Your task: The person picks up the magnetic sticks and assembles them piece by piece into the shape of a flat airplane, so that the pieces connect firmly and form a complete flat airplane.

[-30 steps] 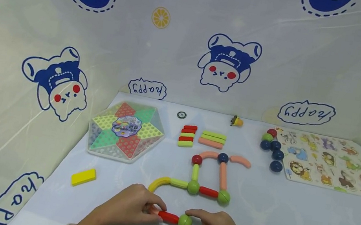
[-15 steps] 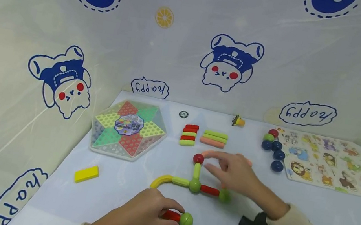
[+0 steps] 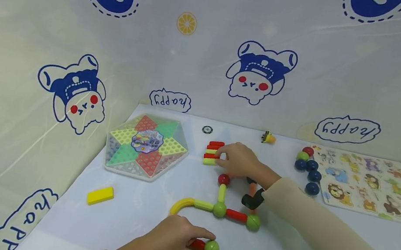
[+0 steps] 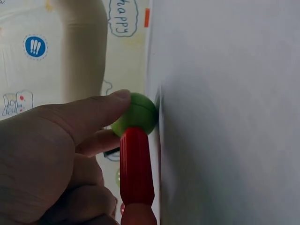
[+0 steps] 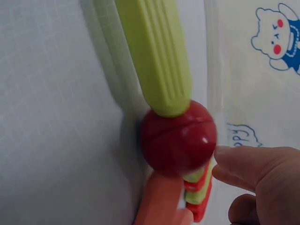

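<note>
My left hand [image 3: 173, 240] pinches a green ball [image 4: 136, 115] between thumb and fingers, low in the head view. A red stick [image 4: 136, 164] joins that ball. My right hand [image 3: 238, 160] reaches over the row of short red and light green sticks [image 3: 209, 161], its fingertips close beside them; contact is unclear. Below it, a red ball [image 5: 180, 140] tops a light green stick [image 5: 159, 56]. That stick rises from another green ball [image 3: 220, 209], linked to a red stick [image 3: 236, 215] and a yellow curved stick [image 3: 182, 204]. The right arm partly covers the pink sticks and a blue ball.
At the left lie a hexagonal checkers board [image 3: 147, 147] and a yellow block [image 3: 100, 195]. Several loose balls [image 3: 314, 176] sit by an animal puzzle board [image 3: 377, 185] at the right. A small yellow toy [image 3: 268, 137] and a dark disc [image 3: 207, 129] stand at the back.
My right hand has left the lower green ball and moved up and away to the short sticks. The left hand has shifted along the red stick onto the green ball.
</note>
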`<state>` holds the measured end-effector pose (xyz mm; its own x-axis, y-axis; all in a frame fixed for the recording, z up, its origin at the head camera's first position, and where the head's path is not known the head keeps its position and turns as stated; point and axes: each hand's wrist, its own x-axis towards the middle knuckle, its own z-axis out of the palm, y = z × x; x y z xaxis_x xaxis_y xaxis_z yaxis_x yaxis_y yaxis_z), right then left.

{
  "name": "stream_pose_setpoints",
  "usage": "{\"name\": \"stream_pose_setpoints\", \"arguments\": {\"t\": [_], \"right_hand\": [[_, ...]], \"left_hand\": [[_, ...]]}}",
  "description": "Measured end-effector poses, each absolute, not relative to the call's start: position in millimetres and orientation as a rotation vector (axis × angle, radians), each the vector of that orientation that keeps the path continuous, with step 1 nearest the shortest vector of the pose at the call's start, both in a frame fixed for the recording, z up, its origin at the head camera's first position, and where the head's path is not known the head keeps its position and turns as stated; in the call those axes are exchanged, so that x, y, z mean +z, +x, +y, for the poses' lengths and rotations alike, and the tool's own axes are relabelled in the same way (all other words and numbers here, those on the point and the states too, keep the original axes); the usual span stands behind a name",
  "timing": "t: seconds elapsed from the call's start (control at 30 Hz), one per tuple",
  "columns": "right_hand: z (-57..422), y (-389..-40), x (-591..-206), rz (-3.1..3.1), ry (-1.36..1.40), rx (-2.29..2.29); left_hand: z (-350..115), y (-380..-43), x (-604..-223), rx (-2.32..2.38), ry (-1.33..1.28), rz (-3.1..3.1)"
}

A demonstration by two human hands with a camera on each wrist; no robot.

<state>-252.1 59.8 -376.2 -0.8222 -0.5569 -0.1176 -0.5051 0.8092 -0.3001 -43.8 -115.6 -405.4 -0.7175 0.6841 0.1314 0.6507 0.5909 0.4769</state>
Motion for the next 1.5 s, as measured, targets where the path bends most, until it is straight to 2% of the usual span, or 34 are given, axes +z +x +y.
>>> {"name": "stream_pose_setpoints", "arguments": {"t": [0.3, 0.57, 0.73, 0.93, 1.17, 1.5], "right_hand": [[51.3, -253.6, -381.2, 2.799, -0.918, -0.32], [50.3, -255.0, -388.4, 2.78, -0.78, -0.356], [52.4, -254.5, -393.5, 2.786, -0.787, -0.383], [65.9, -245.3, -384.0, 2.832, -0.762, -0.534], [101.3, -208.3, -375.7, 2.865, -0.668, -0.733], [154.0, -120.0, -383.3, 2.874, -0.68, -0.904]], "left_hand": [[-114.0, -41.0, -405.1, 0.793, 1.128, 2.716], [-117.9, -40.9, -406.1, 0.824, 1.124, 2.713], [-119.4, -41.0, -407.6, 0.835, 1.127, 2.711], [-119.6, -41.3, -409.9, 0.85, 1.159, 2.73], [-121.0, -41.8, -412.6, 0.854, 1.182, 2.761], [-119.7, -44.3, -411.8, 0.869, 1.135, 2.723]]}}
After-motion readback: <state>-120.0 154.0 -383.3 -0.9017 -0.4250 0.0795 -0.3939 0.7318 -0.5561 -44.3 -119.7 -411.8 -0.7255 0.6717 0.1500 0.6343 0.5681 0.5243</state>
